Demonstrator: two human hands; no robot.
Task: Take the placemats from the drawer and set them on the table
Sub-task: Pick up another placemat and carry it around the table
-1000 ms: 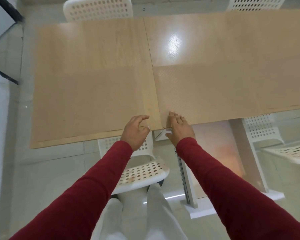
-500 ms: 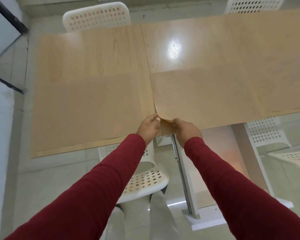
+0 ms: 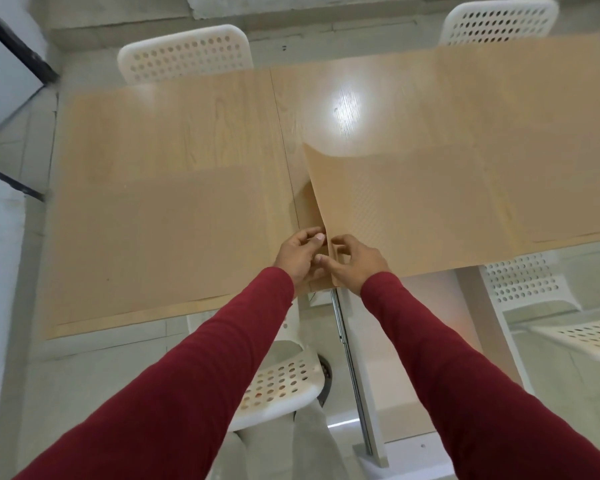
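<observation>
So from the head cam, looking down over both red sleeves: the tabletop (image 3: 194,133) is a pale wood-grain thing with a seam running down the middle and a bright glare spot on the right half. The placemats are almost the same tan as the wood, so they're kinda hard to pick out. The left placemat (image 3: 174,230) lies flat on the left half, a plain rectangle a shade darker than the wood, near the front edge. The right placemat (image 3: 413,209) is the one being handled: thin, flexible, with a fine dotted or woven texture showing in its middle, and its left edge is lifted up off the tabletop so it curves and throws a shadow by the seam, while the rest of it lies on the right half. Both hands meet at its near left corner. The left hand (image 3: 300,256) has its fingers curled in, thumb and fingertips pinching the corner edge. The right hand (image 3: 355,261) is curled round the same corner from the other side, fingers bent and gripping the sheet. White perforated chairs (image 3: 184,53) sit around the table, and another one (image 3: 278,386) is just below the arms.
</observation>
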